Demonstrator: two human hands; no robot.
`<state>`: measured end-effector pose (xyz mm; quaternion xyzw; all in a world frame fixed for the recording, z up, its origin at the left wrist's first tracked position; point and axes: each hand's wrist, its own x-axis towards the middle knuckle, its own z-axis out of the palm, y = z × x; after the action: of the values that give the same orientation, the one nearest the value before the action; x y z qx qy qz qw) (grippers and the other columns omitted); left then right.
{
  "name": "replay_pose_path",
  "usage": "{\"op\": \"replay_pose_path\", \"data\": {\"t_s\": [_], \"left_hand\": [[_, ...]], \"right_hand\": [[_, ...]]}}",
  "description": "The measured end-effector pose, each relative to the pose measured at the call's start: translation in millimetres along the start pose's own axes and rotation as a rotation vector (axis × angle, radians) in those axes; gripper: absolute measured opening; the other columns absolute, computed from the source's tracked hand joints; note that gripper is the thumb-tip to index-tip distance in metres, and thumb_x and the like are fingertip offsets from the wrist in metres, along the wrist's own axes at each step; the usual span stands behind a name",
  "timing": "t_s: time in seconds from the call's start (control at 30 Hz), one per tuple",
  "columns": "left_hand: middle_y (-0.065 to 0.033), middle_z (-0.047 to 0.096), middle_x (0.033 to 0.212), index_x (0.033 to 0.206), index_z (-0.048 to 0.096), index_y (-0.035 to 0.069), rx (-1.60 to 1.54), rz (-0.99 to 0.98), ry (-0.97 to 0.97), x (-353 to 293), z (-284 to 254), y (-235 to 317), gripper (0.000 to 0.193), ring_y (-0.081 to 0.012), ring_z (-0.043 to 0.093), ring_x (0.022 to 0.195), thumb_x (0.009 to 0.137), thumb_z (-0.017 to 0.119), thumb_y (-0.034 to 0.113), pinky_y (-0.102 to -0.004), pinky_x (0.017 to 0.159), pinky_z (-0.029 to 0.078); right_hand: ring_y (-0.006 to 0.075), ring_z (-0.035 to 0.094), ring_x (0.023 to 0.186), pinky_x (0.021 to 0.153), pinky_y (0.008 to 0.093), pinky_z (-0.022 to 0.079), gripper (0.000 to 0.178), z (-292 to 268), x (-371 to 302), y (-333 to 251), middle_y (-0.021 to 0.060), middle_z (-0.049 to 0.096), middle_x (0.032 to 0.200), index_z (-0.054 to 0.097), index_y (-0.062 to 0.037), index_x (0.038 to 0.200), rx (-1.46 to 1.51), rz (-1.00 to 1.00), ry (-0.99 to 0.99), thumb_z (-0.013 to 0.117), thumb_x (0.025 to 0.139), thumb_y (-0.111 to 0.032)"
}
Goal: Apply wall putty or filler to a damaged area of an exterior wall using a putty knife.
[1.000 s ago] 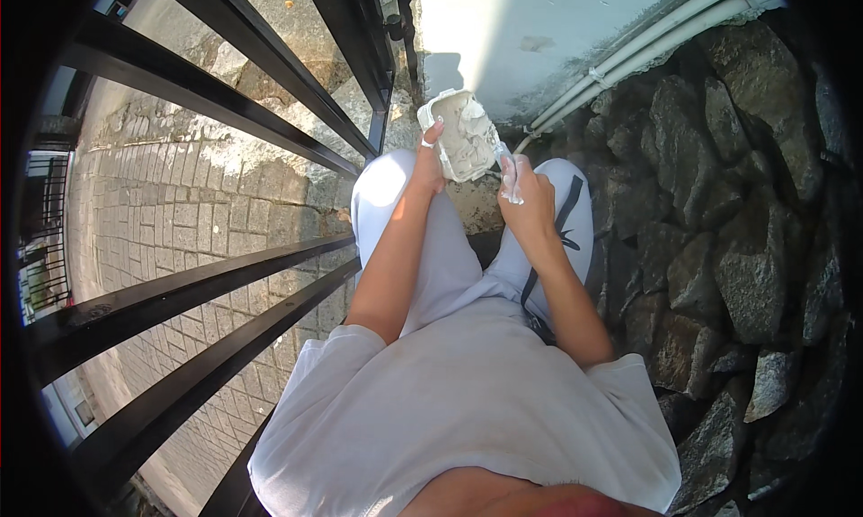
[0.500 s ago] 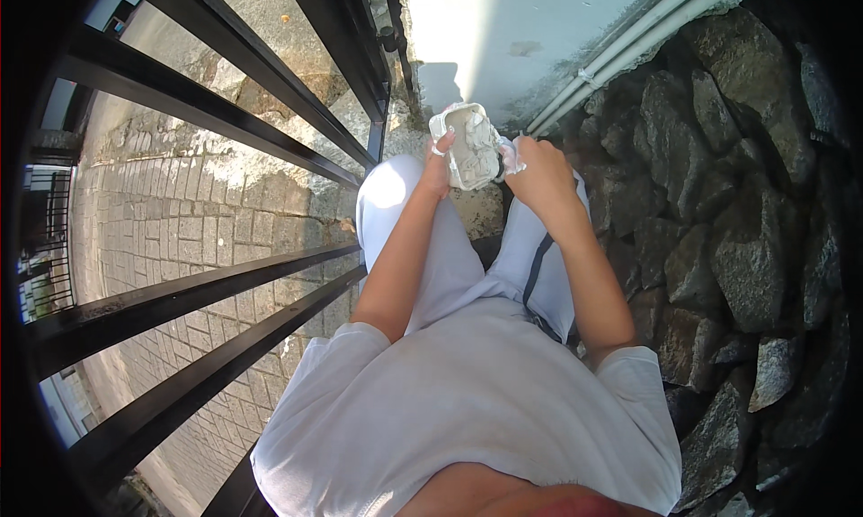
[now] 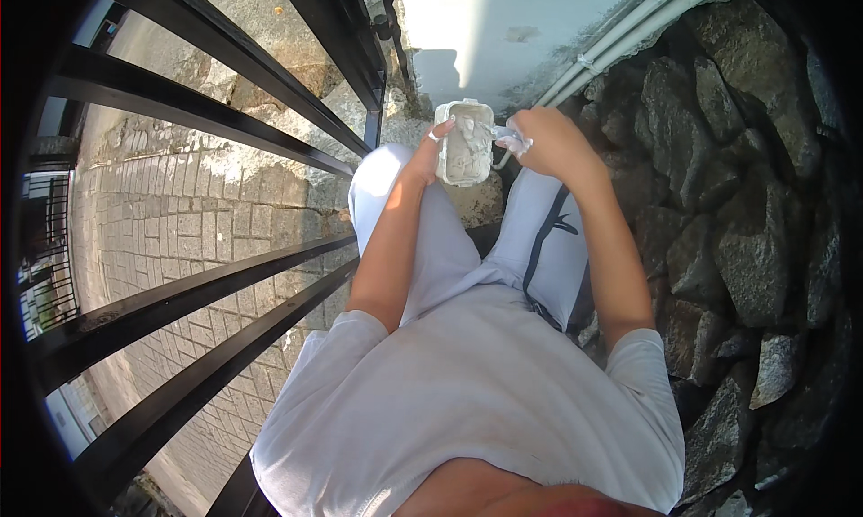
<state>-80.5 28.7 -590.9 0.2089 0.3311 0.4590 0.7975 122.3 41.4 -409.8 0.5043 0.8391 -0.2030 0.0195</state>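
Note:
A small white rectangular tub [image 3: 490, 162] is held by my left hand [image 3: 424, 160], with the fingers along its left side and the thumb over the rim. Thick whitish paste [image 3: 466, 162] coats the inside and is heaped toward the far end. My right hand [image 3: 553, 142] is closed on a small paste-smeared tool [image 3: 511, 139] at the tub's right side. The tool's tip points at the right rim; paste hides its exact kind. Both hands are above and between my knees.
A black metal railing [image 3: 198, 301] runs close on my left, with brick paving [image 3: 198, 229] beyond it. Ahead stands a pale wall [image 3: 503, 31] with white pipes [image 3: 620, 40] along its base. Rough dark rocks [image 3: 746, 229] line the right side.
The tub has turned more upright in view, so its inside shows more fully. My right hand has shifted slightly right and away, and the tool is now clearer beside the tub.

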Motion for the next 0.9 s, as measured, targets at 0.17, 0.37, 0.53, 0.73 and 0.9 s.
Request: {"op": "replay_pose_path", "data": {"t_s": [0.17, 0.37, 0.53, 0.73, 0.9], "left_hand": [[-0.0142, 0.062, 0.124, 0.137, 0.047, 0.005, -0.194, 0.171, 0.082, 0, 14, 7, 0.067, -0.0299, 0.063, 0.11, 0.093, 0.05, 0.055, -0.0461, 0.095, 0.052], [-0.0144, 0.059, 0.129, 0.139, 0.047, 0.006, -0.281, 0.184, 0.073, 4, 24, 5, 0.072, -0.0306, 0.06, 0.115, 0.09, 0.048, 0.059, -0.0475, 0.099, 0.049], [-0.0146, 0.06, 0.128, 0.14, 0.046, 0.006, -0.321, 0.195, 0.007, 1, 21, 10, 0.072, -0.0305, 0.061, 0.113, 0.089, 0.052, 0.057, -0.0482, 0.097, 0.051], [-0.0148, 0.059, 0.129, 0.14, 0.046, 0.006, -0.375, 0.267, 0.022, -5, 24, 20, 0.075, -0.0311, 0.061, 0.113, 0.087, 0.052, 0.059, -0.0488, 0.097, 0.051], [-0.0144, 0.059, 0.129, 0.14, 0.046, 0.007, -0.352, 0.221, -0.04, -2, 17, 11, 0.074, -0.0309, 0.061, 0.113, 0.088, 0.052, 0.058, -0.0483, 0.097, 0.051]], "right_hand": [[0.0354, 0.067, 0.073, 0.066, 0.047, 0.053, 0.044, 40, -43, -33, 0.0186, 0.064, 0.082, 0.064, -0.0074, 0.12, -0.042, 0.029, 0.176, 0.074, 0.079, -0.02], [0.0386, 0.061, 0.066, 0.06, 0.0479, 0.05, 0.051, 111, -48, -37, 0.0167, 0.054, 0.079, 0.053, -0.0231, 0.14, 0.102, 0.177, 0.335, 0.062, 0.09, -0.018], [0.0386, 0.06, 0.064, 0.059, 0.0475, 0.048, 0.053, 94, -70, -33, 0.017, 0.054, 0.079, 0.054, -0.0261, 0.139, 0.161, 0.093, 0.225, 0.063, 0.088, -0.016], [0.0342, 0.057, 0.06, 0.057, 0.0421, 0.045, 0.044, 45, -82, -24, 0.0139, 0.058, 0.07, 0.065, -0.0192, 0.127, 0.284, 0.024, 0.36, 0.066, 0.084, -0.011], [0.033, 0.057, 0.062, 0.058, 0.0432, 0.045, 0.047, 68, -67, -38, 0.013, 0.055, 0.069, 0.061, -0.0206, 0.132, 0.234, 0.038, 0.369, 0.066, 0.085, -0.013]]}}
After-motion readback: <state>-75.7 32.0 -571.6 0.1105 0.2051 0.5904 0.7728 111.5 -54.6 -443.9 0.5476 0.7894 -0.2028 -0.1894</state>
